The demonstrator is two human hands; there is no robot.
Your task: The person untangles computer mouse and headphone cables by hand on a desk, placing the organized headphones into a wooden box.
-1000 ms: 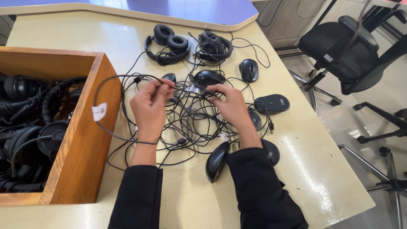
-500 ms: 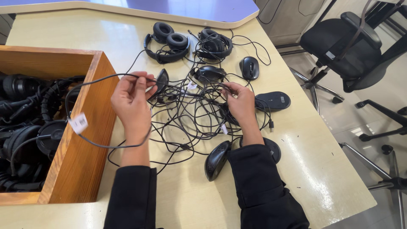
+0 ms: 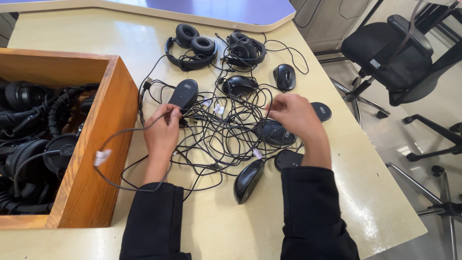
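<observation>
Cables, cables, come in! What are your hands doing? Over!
Left hand pinching a black cable with a white tag. Right hand over the tangle, grip unclear. Mice caught in the wires.

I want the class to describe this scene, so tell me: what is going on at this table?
A person in black sleeves works at a tangle of black cables on a pale table. The left hand pinches one cable, whose loop with a white tag hangs beside a wooden box of headsets. The right hand, blurred, is raised over the tangle. Computer mice and two headsets lie about.
</observation>
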